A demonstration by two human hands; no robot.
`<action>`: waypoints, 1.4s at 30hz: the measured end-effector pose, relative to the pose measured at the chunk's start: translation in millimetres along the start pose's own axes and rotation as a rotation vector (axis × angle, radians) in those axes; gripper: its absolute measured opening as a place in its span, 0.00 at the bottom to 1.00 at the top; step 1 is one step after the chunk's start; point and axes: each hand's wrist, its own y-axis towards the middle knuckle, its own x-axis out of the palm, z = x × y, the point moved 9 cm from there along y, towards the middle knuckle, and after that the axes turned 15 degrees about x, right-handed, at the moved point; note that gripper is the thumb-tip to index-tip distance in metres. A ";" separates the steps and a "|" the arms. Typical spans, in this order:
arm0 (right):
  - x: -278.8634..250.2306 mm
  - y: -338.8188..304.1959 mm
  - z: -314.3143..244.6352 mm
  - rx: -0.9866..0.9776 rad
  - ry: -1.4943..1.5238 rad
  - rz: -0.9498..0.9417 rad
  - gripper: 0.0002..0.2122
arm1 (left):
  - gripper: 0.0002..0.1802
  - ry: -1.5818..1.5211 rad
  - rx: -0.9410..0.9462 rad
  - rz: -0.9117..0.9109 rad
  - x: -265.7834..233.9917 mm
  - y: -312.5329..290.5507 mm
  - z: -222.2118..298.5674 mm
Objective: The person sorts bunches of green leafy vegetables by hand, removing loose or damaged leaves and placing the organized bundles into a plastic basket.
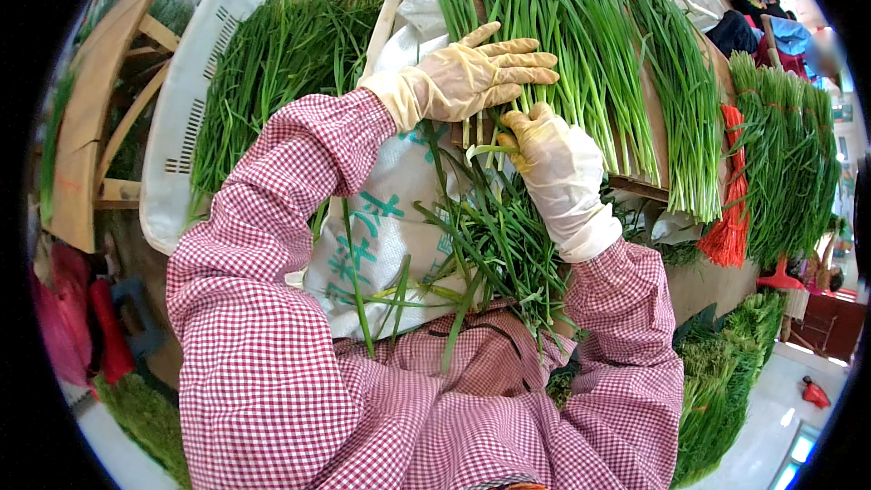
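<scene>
My left hand (467, 75), in a thin cream-coloured glove, lies flat with its fingers stretched out across the lower stalks of a heap of green garlic chives (522, 0). My right hand (555, 163), gloved the same way, is just below it with fingers curled into a pinch. A pale, bent chive piece (488, 151) sticks out from that pinch to the left. The heap rests on a wooden board, pale stalk ends toward me. Loose chive leaves (499, 240) lie across my lap and on a white woven sack (363, 240) with green printing.
A white slatted crate (172, 141) full of chives stands at the left. To the right lie a neat row of chives (685, 100), a bundle of red ties (730, 191) and tied chive bunches (785, 145). Wooden furniture (86, 127) is at the far left.
</scene>
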 end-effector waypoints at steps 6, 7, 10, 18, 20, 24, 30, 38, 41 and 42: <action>-3.3 9.8 -7.8 -0.120 -0.018 -0.035 0.06 | 0.24 -0.042 0.016 0.027 -3.0 -2.6 -0.1; -3.9 7.0 -3.2 -0.057 0.103 -0.187 0.08 | 0.24 -0.042 0.018 0.026 -3.1 -2.1 0.9; -10.3 -48.6 -1.7 0.233 0.865 -0.818 0.11 | 0.24 -0.047 0.010 -0.022 -1.0 0.9 2.4; 54.2 -273.7 171.1 0.408 -0.482 -0.855 0.15 | 0.24 0.019 0.007 0.039 -11.7 1.2 1.7; 46.6 -256.5 191.5 0.507 -0.526 -0.801 0.20 | 0.25 -0.023 -0.068 0.264 -37.4 -12.0 -0.3; 3.5 -176.0 142.2 0.500 0.039 -0.348 0.17 | 0.26 -0.488 -0.223 0.789 -70.9 -65.0 -8.2; -46.2 -110.5 81.8 0.368 0.729 0.036 0.15 | 0.25 -0.957 -0.346 1.050 -51.5 -81.0 22.8; -51.1 -42.3 43.3 0.170 0.479 0.174 0.19 | 0.31 -0.884 -0.644 1.012 -16.7 -59.6 6.7; -37.0 -39.4 52.4 0.215 0.487 0.127 0.14 | 0.33 -0.394 -0.637 0.733 -33.7 -42.4 16.1; -30.4 -40.1 55.4 0.231 0.501 0.101 0.12 | 0.33 -0.396 -0.634 0.731 -33.1 -40.2 16.4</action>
